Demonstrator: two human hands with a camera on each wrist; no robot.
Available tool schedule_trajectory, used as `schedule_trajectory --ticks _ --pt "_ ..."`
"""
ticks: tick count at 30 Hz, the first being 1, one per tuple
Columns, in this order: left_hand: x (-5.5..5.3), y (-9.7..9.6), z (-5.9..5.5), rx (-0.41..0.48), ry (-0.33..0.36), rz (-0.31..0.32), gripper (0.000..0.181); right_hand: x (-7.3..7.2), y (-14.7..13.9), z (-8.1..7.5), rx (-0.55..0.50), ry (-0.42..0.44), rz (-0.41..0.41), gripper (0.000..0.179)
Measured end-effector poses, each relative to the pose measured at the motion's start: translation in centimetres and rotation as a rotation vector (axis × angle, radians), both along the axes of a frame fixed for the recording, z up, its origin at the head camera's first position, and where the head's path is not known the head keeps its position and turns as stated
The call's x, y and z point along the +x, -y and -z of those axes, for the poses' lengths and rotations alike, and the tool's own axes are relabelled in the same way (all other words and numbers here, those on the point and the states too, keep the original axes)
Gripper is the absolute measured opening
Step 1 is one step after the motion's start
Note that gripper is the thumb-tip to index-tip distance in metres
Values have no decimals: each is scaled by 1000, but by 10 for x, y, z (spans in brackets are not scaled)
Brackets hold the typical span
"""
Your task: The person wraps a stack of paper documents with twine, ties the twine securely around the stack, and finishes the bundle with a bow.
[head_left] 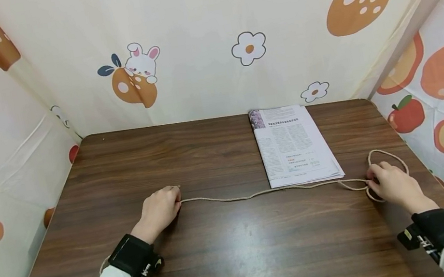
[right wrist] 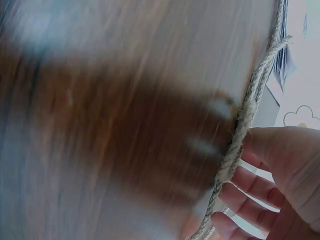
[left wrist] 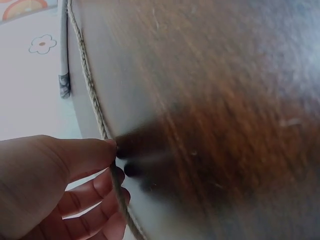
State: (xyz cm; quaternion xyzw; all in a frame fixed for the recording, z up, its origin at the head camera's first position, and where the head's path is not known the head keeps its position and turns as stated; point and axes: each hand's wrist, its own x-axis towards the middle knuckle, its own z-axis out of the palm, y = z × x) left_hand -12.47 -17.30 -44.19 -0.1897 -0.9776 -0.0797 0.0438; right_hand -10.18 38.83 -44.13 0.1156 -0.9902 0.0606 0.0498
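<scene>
**Beige cord (head_left: 236, 199), light and limp, made for a pinch**

It runs across the tabletop (head_left: 190, 158) along the near edge of the newspaper (head_left: 298, 145), from the left hand (head_left: 159, 212) to the right hand (head_left: 395, 185), where it loops. Both hands' fingers are narrowed on it, thumb opposed. It should bend freely and survive rough handling; its coarse weave probably resists slipping. Thumb-and-fingertip holds well apart look best, keeping the loops from snagging.
</scene>
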Motion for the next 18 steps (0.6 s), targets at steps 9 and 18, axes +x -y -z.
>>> schedule_trajectory --ticks 9,18 --pt "0 3 -3 -16 -11 -6 17 -2 -8 2 3 0 0 15" --pt "0 -1 -7 -12 21 12 16 -7 1 -7 12 25 -19 14"
